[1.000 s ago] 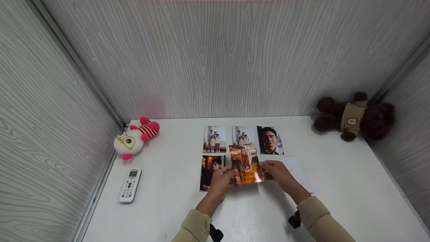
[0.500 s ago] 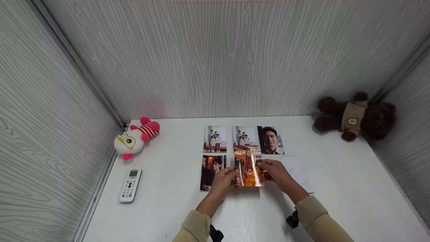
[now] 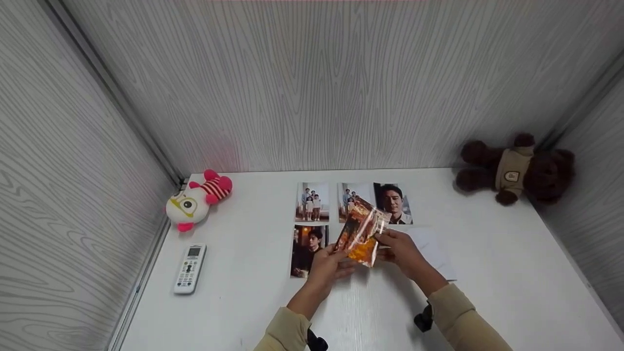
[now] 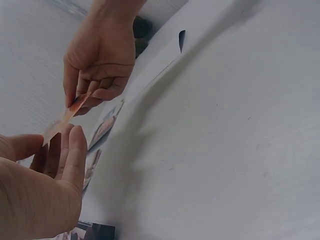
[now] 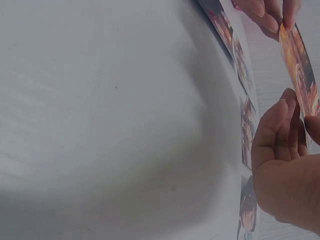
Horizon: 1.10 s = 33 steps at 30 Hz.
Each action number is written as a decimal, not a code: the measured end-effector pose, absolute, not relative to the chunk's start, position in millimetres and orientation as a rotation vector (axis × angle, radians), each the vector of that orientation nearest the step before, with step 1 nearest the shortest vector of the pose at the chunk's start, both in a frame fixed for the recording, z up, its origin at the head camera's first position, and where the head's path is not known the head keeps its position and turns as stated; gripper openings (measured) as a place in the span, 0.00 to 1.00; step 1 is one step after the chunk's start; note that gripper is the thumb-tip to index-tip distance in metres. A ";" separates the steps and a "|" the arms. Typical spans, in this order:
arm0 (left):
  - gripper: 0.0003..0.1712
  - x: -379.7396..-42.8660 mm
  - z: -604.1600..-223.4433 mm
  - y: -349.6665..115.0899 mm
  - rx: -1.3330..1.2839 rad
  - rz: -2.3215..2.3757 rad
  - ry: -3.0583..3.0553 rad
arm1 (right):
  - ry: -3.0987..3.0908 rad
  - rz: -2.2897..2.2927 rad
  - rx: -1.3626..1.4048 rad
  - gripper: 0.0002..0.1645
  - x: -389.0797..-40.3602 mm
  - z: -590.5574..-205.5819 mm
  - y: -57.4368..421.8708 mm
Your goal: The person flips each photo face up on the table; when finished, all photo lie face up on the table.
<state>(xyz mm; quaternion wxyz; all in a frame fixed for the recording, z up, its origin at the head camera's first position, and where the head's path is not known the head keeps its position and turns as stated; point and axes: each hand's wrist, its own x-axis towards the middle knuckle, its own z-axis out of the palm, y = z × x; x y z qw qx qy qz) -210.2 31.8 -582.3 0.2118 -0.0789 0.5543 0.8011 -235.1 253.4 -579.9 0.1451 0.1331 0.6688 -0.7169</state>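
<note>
A glossy orange-and-brown photo print (image 3: 363, 231) is held up between both hands, slanted with its top toward the right. My left hand (image 3: 327, 267) pinches its lower left side between thumb and fingers. On the opposite side, my right hand (image 3: 399, 249) pinches the right edge. The left wrist view shows the print (image 4: 75, 107) nearly edge-on, thumbs on one face and fingers behind. Below it lie a family photo (image 3: 348, 192), partly covered by the print, and a portrait photo (image 3: 391, 204). A photo of a person in dark clothes (image 3: 306, 256) lies beside my left hand.
Another family photo (image 3: 312, 202) lies at the upper left of the rows. A white sheet (image 3: 431, 248) lies right of my right hand. Farther left are a remote control (image 3: 189, 269) and a pink-and-white plush toy (image 3: 195, 202). A brown teddy bear (image 3: 514, 168) lies back right.
The held print has turned clockwise, from roughly upright to slanted, its top swinging right. Both hands keep their grip, and the left fingers have shifted toward its lower corner.
</note>
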 end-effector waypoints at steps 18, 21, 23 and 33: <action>0.24 -216.8 -578.4 19.0 -0.262 2.188 1.648 | 1.835 -2.111 0.394 0.20 -232.8 -576.6 269.8; 0.24 -217.2 -578.8 17.5 -0.246 2.196 1.660 | 1.818 -2.123 0.411 0.20 -234.7 -575.2 269.0; 0.23 -217.7 -579.6 17.2 -0.245 2.196 1.668 | 1.800 -2.138 0.424 0.21 -236.2 -574.1 268.9; 0.18 -215.2 -582.5 18.5 -0.240 2.217 1.579 | 1.761 -2.188 0.447 0.21 -239.4 -573.0 262.6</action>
